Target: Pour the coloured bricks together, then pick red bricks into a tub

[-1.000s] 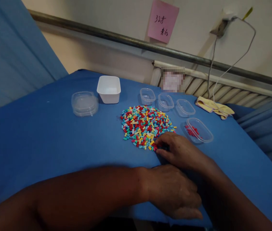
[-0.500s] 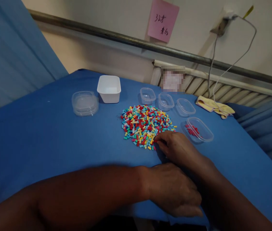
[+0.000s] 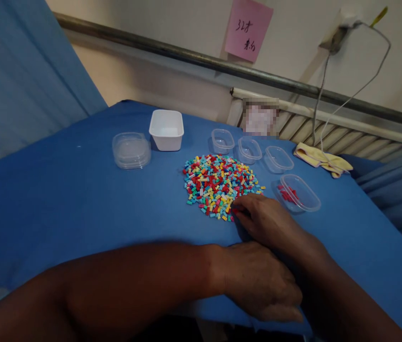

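A heap of small toy bricks (image 3: 218, 183) in many colours lies on the blue cloth. At its near right edge, my right hand (image 3: 263, 216) has thumb and forefinger pinched on a small red toy brick (image 3: 235, 210), partly hidden by the fingers. My left hand (image 3: 263, 280) rests near the table's front edge, below my right forearm. Its fingers are curled under, the palm is hidden, and no object shows in it. Right of the heap, a clear plastic tub (image 3: 307, 197) has several red bricks (image 3: 288, 194) in it.
Behind the heap stand three more clear tubs: one (image 3: 222, 142) at left, one (image 3: 249, 151) in the middle, one (image 3: 279, 160) at right. A white container (image 3: 167, 140) and stacked clear lids (image 3: 131, 152) sit farther left. A yellow cloth (image 3: 323, 159) lies by the radiator (image 3: 295, 126).
The whole view has shifted slightly, so things sit a little farther right. Both hands keep nearly the same places, the right one still pinching at the heap's edge.
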The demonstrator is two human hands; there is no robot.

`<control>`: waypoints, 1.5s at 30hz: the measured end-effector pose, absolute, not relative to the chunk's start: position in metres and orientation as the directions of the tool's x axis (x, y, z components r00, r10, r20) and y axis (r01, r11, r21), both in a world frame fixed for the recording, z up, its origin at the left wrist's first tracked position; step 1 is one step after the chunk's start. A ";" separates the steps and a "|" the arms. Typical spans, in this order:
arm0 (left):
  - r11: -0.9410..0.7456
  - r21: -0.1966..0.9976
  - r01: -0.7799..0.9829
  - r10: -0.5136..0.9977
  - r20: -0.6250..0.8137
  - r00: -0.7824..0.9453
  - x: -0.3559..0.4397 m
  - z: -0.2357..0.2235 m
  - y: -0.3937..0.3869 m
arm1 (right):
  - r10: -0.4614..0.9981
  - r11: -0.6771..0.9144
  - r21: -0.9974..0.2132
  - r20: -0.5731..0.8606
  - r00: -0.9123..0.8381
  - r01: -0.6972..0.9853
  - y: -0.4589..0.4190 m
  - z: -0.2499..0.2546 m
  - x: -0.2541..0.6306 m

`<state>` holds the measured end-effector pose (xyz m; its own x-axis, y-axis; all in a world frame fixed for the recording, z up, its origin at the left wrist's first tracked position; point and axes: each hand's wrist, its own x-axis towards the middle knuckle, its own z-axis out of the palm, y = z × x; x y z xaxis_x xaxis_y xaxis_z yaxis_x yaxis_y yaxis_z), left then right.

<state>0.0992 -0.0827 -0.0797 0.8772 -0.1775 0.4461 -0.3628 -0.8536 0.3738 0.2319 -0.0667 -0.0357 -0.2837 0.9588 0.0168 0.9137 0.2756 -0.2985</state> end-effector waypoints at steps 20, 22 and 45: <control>-0.861 0.380 -0.337 -0.142 0.456 0.878 0.095 -0.081 -0.083 | 0.915 -0.252 -0.113 0.295 0.274 0.961 -0.081 -0.018 0.358; -0.867 0.372 -0.332 -0.143 0.451 0.881 0.095 -0.080 -0.083 | 0.916 -0.242 -0.121 0.298 0.267 0.963 -0.080 -0.021 0.357; -0.863 0.364 -0.350 -0.172 0.440 0.881 0.100 -0.085 -0.084 | 0.859 0.510 -0.316 0.141 -0.492 0.800 -0.059 -0.041 0.232</control>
